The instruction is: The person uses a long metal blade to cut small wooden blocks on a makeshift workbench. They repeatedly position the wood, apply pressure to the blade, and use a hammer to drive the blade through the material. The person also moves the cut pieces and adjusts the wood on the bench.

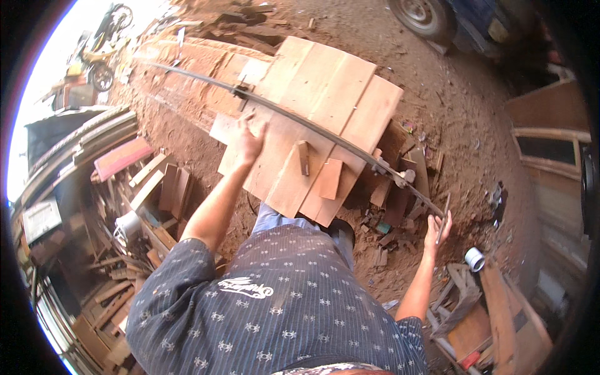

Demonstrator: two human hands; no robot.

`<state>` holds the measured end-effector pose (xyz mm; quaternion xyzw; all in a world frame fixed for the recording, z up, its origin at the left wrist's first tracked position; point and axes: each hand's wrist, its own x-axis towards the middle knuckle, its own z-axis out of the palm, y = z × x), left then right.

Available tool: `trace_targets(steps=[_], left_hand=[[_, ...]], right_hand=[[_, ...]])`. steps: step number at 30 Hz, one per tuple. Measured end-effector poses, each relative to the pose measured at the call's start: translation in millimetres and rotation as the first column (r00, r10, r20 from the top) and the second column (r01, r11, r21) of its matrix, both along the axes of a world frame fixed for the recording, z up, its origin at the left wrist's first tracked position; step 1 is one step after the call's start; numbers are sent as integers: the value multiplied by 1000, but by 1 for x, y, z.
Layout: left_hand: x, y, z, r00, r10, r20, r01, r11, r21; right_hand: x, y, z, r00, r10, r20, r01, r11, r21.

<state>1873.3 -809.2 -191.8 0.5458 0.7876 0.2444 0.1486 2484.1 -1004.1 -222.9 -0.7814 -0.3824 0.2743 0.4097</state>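
A long metal bar clamp (306,124) lies slantwise across a panel of pale wooden boards (325,78) in front of me. One jaw (240,92) sits near the panel's left edge, and the screw end (403,178) reaches past its right edge. My left hand (251,142) rests on the left part of the panel, just below that jaw, its fingers stretched out. Out at the far right end of the clamp, my right hand (435,230) has its fingers closed around the thin crossbar handle (445,215). Two small wood blocks, one narrow (303,157) and one reddish (330,179), lie on the boards nearer me.
Scrap wood (172,187) is piled on the left, and more offcuts (462,294) lie at the lower right beside a white can (474,259). A vehicle wheel (422,15) stands at the top right. A motorcycle (103,53) is at the far left.
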Motion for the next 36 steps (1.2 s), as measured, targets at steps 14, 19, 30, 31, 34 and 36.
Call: trace_targets(steps=[14, 19, 30, 31, 34, 36], left_hand=[[-163, 91, -81, 747, 37, 664, 360, 817, -450], [-157, 82, -88, 698, 94, 710, 302, 860, -411], [-119, 72, -83, 832, 59, 552, 111, 956, -271], [-128, 70, -87, 846, 92, 525, 91, 946, -312], [-126, 68, -85, 943, 76, 323, 54, 925, -376], [-149, 63, -99, 992, 31, -122, -57, 976, -211]], right_hand=[[42, 24, -3, 900, 294, 321, -251, 953, -167], [44, 23, -35, 974, 80, 214, -69, 996, -57], [42, 43, -43, 958, -288, 0, 287, 956, 61], [44, 46, -31, 953, -302, -18, 293, 936, -195], [35, 58, 0, 952, -297, 71, 287, 789, -543], [17, 80, 13, 971, -231, 58, 225, 807, -546]])
